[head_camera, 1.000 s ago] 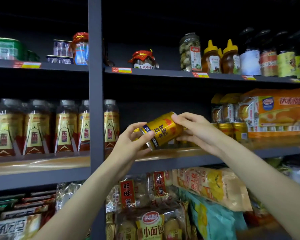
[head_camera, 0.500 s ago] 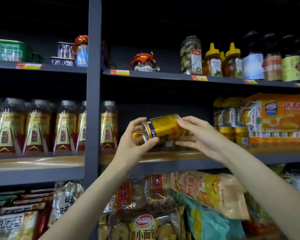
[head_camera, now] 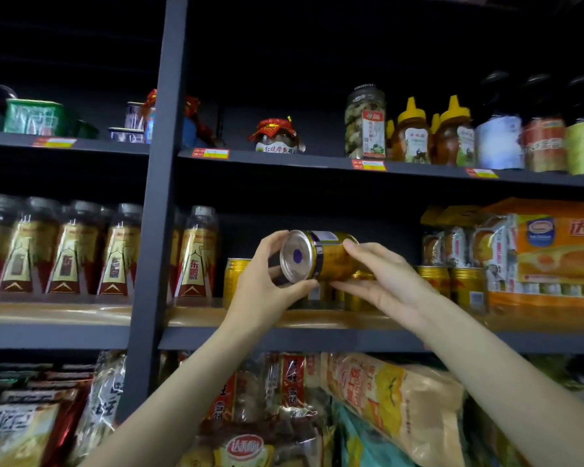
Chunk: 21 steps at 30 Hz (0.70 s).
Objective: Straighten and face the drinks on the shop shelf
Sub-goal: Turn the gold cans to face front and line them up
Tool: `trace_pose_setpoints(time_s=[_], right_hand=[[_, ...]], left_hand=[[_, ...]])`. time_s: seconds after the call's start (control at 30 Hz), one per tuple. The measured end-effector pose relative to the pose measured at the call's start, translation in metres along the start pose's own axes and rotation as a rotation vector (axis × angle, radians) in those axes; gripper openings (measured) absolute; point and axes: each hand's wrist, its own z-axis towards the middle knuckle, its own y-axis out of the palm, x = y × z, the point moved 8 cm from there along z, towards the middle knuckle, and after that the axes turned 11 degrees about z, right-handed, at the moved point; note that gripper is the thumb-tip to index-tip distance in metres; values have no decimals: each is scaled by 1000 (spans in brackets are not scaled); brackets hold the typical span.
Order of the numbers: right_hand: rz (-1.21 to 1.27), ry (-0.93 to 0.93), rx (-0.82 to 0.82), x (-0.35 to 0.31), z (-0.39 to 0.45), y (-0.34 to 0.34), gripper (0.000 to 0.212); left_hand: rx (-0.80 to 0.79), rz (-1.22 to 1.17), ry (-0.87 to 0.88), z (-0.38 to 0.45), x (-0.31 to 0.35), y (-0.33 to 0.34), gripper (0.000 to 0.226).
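Gold can (head_camera: 321, 256) held on its side above the shelf (head_camera: 317, 318).
Left hand (head_camera: 267, 288) grips its end, right hand (head_camera: 381, 281) its body; rigid, smooth, probably full and slippery, so hold the sidewall.

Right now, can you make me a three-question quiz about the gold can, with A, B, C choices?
1. Where is the gold can?
A. standing on the top shelf
B. held in front of the middle shelf
C. down among the snack bags

2. What colour are the honey bottle caps?
A. yellow
B. blue
C. white

3. How is the can held?
A. upright
B. on its side
C. not held at all

Answers: B, the left hand and right hand hold it there; A, the pointed caps are yellow; B, its round silver end faces the camera.
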Motion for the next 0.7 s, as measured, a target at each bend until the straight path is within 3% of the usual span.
trace_pose_setpoints(time_s=[0.17,0.27,0.47,0.6,0.7], right_hand=[[-206,-343,-31,-27,-2,-4,20],[-197,-345,-133,-30,-3,-1,23],[11,24,-154,-6,5,0,38],[396,261,-75,24,-1,5,31],[492,329,-60,36,-5,10,36]], left_hand=[[-101,-410,-261,-3,-13,30,64],[-51,-358,-205,-4,-11,27,69],[128,199,168,-7,26,4,71],[175,101,117,-7,32,-1,76],[178,101,119,-5,36,-1,70]])
